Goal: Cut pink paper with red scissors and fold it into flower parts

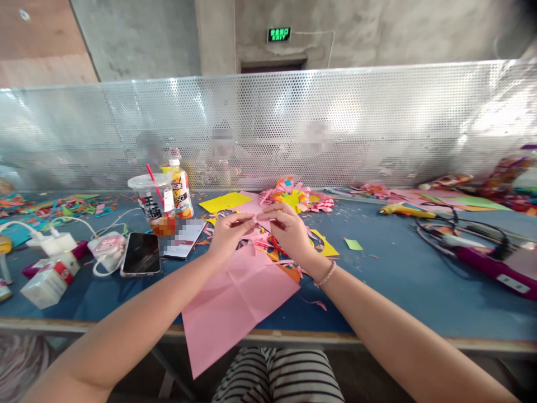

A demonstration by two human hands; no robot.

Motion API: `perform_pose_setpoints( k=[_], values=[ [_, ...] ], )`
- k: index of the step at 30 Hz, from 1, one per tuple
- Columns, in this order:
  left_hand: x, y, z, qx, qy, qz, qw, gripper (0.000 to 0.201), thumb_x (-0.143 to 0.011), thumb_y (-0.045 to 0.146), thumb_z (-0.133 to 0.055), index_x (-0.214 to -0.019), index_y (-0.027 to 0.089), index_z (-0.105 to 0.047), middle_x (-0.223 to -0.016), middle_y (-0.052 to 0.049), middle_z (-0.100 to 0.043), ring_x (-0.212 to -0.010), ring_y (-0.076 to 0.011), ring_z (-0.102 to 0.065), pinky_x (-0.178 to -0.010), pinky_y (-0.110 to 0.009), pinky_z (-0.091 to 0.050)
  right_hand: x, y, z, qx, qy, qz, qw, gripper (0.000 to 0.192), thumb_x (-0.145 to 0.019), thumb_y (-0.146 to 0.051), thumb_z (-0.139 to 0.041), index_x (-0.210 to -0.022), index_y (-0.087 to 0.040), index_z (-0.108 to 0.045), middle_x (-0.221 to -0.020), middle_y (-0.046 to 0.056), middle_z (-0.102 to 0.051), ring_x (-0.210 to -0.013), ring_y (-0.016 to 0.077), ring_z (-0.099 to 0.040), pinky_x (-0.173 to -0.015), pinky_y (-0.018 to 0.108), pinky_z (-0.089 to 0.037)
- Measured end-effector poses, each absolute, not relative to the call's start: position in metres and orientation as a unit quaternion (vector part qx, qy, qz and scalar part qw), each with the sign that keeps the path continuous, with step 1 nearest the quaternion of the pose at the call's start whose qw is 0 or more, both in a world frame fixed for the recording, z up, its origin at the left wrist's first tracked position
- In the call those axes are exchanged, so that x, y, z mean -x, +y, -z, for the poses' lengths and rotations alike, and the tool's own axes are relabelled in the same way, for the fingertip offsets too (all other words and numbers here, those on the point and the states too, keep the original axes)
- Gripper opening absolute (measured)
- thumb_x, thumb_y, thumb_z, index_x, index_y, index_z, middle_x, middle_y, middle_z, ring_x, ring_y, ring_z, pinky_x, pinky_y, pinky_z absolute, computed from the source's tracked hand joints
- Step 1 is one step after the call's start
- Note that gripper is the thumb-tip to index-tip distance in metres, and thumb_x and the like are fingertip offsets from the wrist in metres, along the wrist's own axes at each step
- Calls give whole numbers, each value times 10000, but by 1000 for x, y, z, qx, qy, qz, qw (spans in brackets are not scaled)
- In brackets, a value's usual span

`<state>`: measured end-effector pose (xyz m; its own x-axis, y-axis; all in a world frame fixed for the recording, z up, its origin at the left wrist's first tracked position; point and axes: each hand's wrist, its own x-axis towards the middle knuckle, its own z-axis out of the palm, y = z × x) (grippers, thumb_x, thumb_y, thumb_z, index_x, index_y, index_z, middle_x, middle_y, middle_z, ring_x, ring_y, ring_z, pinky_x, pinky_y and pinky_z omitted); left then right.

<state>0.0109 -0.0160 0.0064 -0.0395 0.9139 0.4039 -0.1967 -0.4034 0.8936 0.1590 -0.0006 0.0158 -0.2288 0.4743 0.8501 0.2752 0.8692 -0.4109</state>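
My left hand (230, 236) and my right hand (290, 230) meet over the middle of the table, fingertips pinched together. Between them is a piece of pink paper (263, 225), partly covered by the fingers. Below my hands a large creased sheet of pink paper (241, 299) lies flat, one corner hanging over the table's front edge. Pink, orange and yellow paper scraps lie under and around my hands, with a yellow cut sheet (327, 244) beside my right hand. Just beyond it sits a pile of fringed paper flowers (289, 195).
On the left are a phone (141, 253), a plastic cup with a red straw (147, 196), a drink bottle (181, 193) and chargers (109, 246). A yellow glue gun (406, 210) and a purple power strip (495, 268) with cables lie right. A perforated metal screen (369, 129) stands behind.
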Motion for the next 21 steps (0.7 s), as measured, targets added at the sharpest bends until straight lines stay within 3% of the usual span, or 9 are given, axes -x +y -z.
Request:
perform_pose_setpoints(
  k=[5,10,12,21],
  values=[
    [-10,-16,-6,-534,331,-651,426,245,-563,270,-687,-779,158,-655,-747,-39,-651,-689,-139,-609,-701,-298,-485,-159,7,-11,290,-752,-106,583,289,-679,-69,-457,-766,-246,-668,-778,24,-510,-800,147,-464,-750,338,-406],
    [-8,-16,-8,-552,342,-655,387,244,-574,286,-676,-783,161,-661,-767,-48,-655,-703,-151,-609,-727,-320,-476,-163,13,-9,268,-762,-294,511,301,-694,-114,-441,-902,-205,-640,-709,5,-575,-603,92,-466,-534,230,-389],
    [-7,-17,-9,-572,351,-646,364,239,-584,295,-669,-786,167,-664,-782,-50,-655,-718,-154,-606,-724,-316,-473,-165,12,-11,258,-763,-313,503,294,-681,-109,-459,-894,-194,-642,-691,-1,-583,-564,79,-455,-503,214,-372],
    [-8,-19,-8,-608,344,-627,346,239,-599,294,-658,-801,166,-658,-785,-43,-642,-724,-144,-589,-680,-279,-476,-165,4,-18,217,-803,-194,520,363,-651,-12,-413,-844,-209,-650,-807,17,-623,-743,113,-541,-694,272,-430]
  ],
)
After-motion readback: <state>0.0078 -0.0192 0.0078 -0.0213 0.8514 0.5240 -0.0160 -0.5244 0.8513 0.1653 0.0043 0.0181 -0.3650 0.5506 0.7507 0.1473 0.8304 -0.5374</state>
